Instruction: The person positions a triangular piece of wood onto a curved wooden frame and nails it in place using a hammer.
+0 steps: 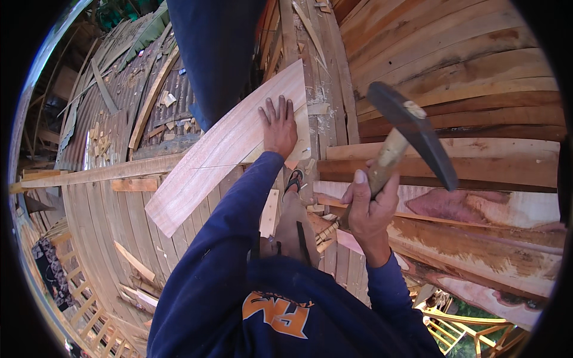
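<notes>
My left hand (pixel 280 127) lies flat with fingers spread on a pale pinkish plank (pixel 206 167). This plank runs slantwise from beside the beam at the upper middle down to the left, and a thin dark line crosses it. To the right, my right hand (pixel 371 218) is wrapped round the wooden handle of a hammer (pixel 425 142). The dark metal head is raised towards the camera, apart from the wood below, with the handle's end showing through it. My sandalled foot (pixel 294 180) stands just below the plank's right end.
Long curved boards (pixel 453 65) form a wooden wall on the right. A narrow beam (pixel 101 178) crosses at left, above plank decking (pixel 95 221). Corrugated sheets (pixel 122 89) with wood scraps lie at the upper left. Dark blue cloth (pixel 218 53) hangs at the top.
</notes>
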Demonstrator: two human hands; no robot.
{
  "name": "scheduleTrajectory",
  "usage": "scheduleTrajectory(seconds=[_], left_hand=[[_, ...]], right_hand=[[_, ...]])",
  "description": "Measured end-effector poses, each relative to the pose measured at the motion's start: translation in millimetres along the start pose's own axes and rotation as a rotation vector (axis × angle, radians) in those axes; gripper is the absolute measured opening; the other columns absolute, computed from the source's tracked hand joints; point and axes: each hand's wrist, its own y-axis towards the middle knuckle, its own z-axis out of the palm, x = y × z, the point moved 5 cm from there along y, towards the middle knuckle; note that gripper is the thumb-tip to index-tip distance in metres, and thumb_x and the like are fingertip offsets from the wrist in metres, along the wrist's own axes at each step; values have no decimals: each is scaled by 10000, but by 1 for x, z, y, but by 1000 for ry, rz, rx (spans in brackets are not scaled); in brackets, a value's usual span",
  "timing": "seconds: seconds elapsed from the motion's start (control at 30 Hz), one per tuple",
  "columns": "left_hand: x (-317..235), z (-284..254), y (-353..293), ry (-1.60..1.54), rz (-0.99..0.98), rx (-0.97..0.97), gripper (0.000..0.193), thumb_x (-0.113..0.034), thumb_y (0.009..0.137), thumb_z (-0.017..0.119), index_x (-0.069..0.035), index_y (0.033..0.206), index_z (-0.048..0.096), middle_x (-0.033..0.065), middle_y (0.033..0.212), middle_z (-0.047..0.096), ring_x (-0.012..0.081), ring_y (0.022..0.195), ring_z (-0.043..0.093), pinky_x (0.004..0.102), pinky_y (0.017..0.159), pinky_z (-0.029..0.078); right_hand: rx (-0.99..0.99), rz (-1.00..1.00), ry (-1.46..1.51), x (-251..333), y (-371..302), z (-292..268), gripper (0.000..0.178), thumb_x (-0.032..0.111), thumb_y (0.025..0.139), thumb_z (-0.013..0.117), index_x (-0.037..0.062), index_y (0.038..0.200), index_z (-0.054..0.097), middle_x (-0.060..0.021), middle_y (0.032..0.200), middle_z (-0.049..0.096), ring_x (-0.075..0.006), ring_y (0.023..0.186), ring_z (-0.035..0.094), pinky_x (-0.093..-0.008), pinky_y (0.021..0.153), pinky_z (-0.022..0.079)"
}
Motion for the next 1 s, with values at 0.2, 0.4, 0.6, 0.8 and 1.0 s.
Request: scheduleTrajectory(seconds=[0.2,0.4,0.6,0.8,1.0], left_hand=[[-5,-1,2,-60,10,-36,574,-242,957,466,-32,1483,371,167,1568,310,471,1453,213,659,1150,148],[0,-1,1,-22,-4,-3,568,-236,964,457,-32,1486,368,157,1569,312,461,1460,200,649,1160,139],[-4,0,2,-4,26,-9,560,-240,965,447,-41,1485,387,144,1572,321,468,1448,231,653,1154,145],[3,-2,3,-11,16,-4,552,-222,962,460,-36,1477,388,156,1559,328,479,1443,230,660,1150,153],[-2,1,-1,-77,22,-21,551,-223,963,462,-35,1476,384,158,1557,329,481,1448,213,653,1154,160]], right_hand=[[162,136,-92,-97,-41,35,230,134,999,516,-3,1135,392,-223,789,587,-354,640,604,-434,586,494],[286,342,-324,-122,-68,33,289,129,968,553,-52,1143,411,-364,916,624,-540,881,606,-569,715,462],[261,265,-273,-131,-49,48,257,157,987,540,-9,1159,443,-277,791,652,-462,768,660,-485,647,492],[85,125,-60,-10,-7,11,235,202,1010,535,-3,1066,436,-206,825,660,-342,671,660,-427,574,503],[59,-96,120,-58,-23,25,241,188,1004,526,18,1139,419,-244,869,628,-371,654,635,-448,590,497]])
